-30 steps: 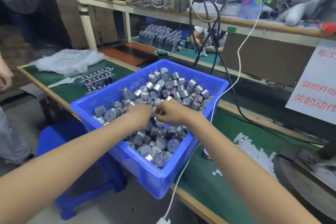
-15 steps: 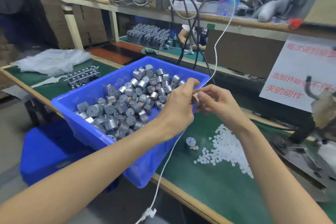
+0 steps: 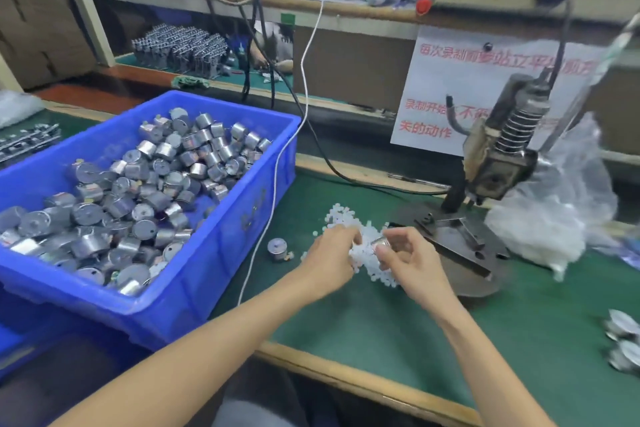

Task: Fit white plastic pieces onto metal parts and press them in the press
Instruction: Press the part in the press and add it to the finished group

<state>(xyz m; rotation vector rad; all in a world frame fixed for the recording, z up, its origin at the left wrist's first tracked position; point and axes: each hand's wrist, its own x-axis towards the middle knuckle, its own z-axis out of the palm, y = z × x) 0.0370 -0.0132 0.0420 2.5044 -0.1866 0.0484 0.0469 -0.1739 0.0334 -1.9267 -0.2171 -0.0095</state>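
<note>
My right hand [image 3: 403, 258] grips a small silver metal part [image 3: 380, 243] just above a heap of white plastic pieces [image 3: 360, 246] on the green bench. Fingers of my left hand [image 3: 330, 258] curl down into that heap; what they hold is hidden. Another metal part [image 3: 277, 248] stands alone on the mat, left of my left hand. A blue crate [image 3: 221, 229] with several silver metal parts [image 3: 138, 198] fills the left side. The hand press [image 3: 498, 156] stands on its round base [image 3: 460, 246] just right of my right hand.
A white cable [image 3: 277, 180] hangs over the crate's right wall down to the bench edge. A crumpled plastic bag [image 3: 561, 211] lies behind the press. More silver parts [image 3: 623, 343] sit at the far right edge. A black cable [image 3: 363, 184] runs along the back.
Both hands left the blue crate and came down to the right onto the heap of white pieces. The metal part stayed in my right hand. The camera view swung right toward the press.
</note>
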